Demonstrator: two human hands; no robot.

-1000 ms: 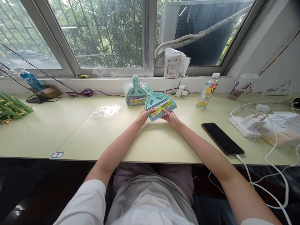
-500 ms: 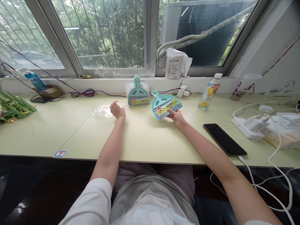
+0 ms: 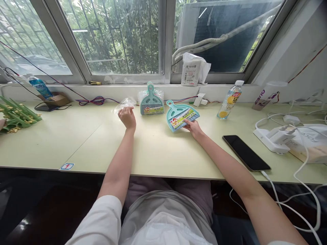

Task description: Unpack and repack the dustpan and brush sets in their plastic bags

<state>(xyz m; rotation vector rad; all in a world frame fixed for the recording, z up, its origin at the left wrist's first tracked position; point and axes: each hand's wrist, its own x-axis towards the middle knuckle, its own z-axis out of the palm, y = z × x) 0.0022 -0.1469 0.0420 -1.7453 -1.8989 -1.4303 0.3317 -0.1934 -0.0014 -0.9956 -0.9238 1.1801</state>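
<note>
Holding a dustpan set (image 3: 176,109), right fingers (image 3: 188,122) clamped on its lower edge, left fingers (image 3: 125,112) closed on clear plastic (image 3: 127,101)

daylight comes through the window (image 3: 122,41), palest at its left pane. below the window, the desk (image 3: 163,153) is evenly bright with soft, faint shadows; farther below, the dark floor (image 3: 43,207) carries white glare. wide-angle distortion slants the window's outer frames.
</note>
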